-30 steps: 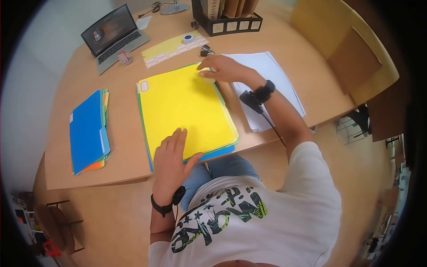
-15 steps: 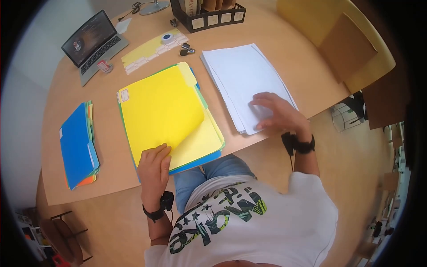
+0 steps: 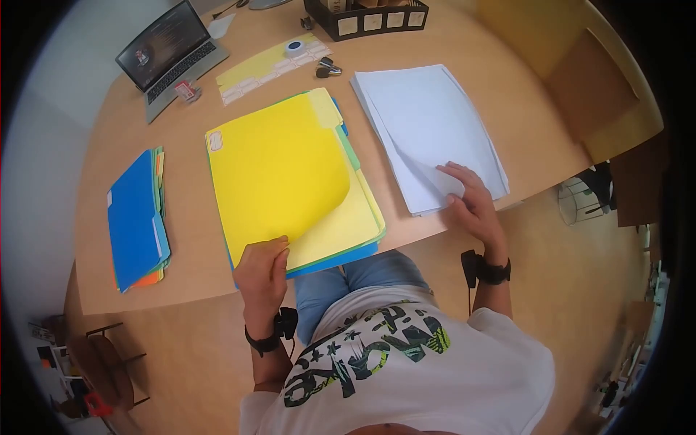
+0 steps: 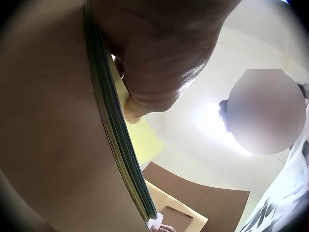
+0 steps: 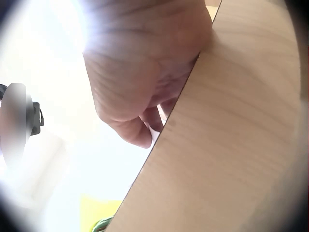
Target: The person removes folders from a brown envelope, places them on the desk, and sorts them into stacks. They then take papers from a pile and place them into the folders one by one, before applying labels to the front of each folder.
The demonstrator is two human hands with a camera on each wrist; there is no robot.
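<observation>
A yellow file folder (image 3: 279, 159) tops a stack of green, yellow and blue folders at the table's front edge. My left hand (image 3: 262, 272) pinches its cover at the near edge, and the cover's lower right part curls up off the pale yellow inside. In the left wrist view, the stack's layered edges (image 4: 120, 135) run below that hand. To the right lies a thick pile of white paper (image 3: 428, 109). My right hand (image 3: 475, 206) pinches the top sheet's near left corner, which bends up between thumb and fingers.
Blue folders (image 3: 136, 225) with green and orange ones beneath lie at the left. Further back are a laptop (image 3: 177, 65), a yellow label sheet (image 3: 254, 76) with a small round white device (image 3: 294, 48), black clips (image 3: 328, 68) and a black organizer (image 3: 380, 23). A yellow chair (image 3: 536, 43) stands beyond.
My right hand has moved from the yellow folder's far right corner to the paper pile and lifted a sheet's corner. My left hand went from lying flat to gripping the folder cover, now curled up.
</observation>
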